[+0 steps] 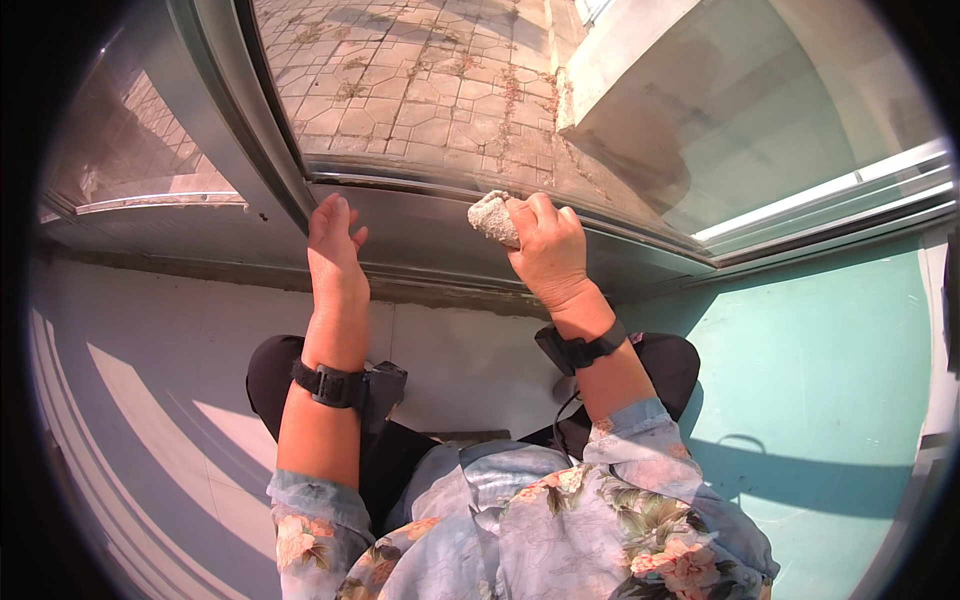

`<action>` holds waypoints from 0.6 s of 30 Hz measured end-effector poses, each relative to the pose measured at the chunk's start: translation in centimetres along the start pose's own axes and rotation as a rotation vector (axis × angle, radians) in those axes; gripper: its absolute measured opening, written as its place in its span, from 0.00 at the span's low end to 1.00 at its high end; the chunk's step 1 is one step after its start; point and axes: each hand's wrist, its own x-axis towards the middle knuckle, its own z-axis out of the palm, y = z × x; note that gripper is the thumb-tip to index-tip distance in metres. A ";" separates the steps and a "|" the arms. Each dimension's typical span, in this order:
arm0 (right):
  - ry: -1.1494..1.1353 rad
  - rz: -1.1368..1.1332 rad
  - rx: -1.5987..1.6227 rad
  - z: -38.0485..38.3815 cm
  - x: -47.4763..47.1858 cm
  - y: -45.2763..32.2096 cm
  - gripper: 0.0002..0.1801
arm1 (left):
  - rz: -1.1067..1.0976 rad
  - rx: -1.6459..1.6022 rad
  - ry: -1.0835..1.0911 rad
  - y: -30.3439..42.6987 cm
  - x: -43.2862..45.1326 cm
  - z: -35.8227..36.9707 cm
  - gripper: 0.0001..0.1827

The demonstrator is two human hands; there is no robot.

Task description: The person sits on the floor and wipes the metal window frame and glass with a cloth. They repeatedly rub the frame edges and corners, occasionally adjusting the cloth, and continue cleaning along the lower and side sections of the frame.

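Observation:
My right hand [551,244] is closed around a bunched grey-white cloth [494,218] and rests at the lower rail of a glass door or window. The cloth sticks out from the left side of my fist, near the metal panel [420,225] under the glass. My left hand [336,232] is raised at the corner where the upright metal frame [259,139] meets this panel. Its fingers are slightly bent, and it holds nothing that I can see. Whether its fingertips touch the frame cannot be told. Each wrist wears a black strap with a small device.
Beyond the glass pane [435,90] lies a paved yard with weeds in its joints. A pale green wall panel [817,360] stands at the right. White floor tiles [450,337] run below the door, around my bent knees. Another framed pane [142,142] is at the left.

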 end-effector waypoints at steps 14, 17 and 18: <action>0.331 0.972 0.384 -5.3 -16.6 21.2 0.22 | -0.030 -0.031 -0.014 -3.2 1.9 -0.2 0.25; 0.475 1.182 0.490 -4.8 -18.5 24.9 0.27 | -0.014 -0.029 -0.015 -3.7 2.4 -0.3 0.22; 0.538 1.175 0.519 -4.7 -19.3 25.7 0.27 | -0.009 -0.005 -0.017 -3.8 2.5 -0.3 0.21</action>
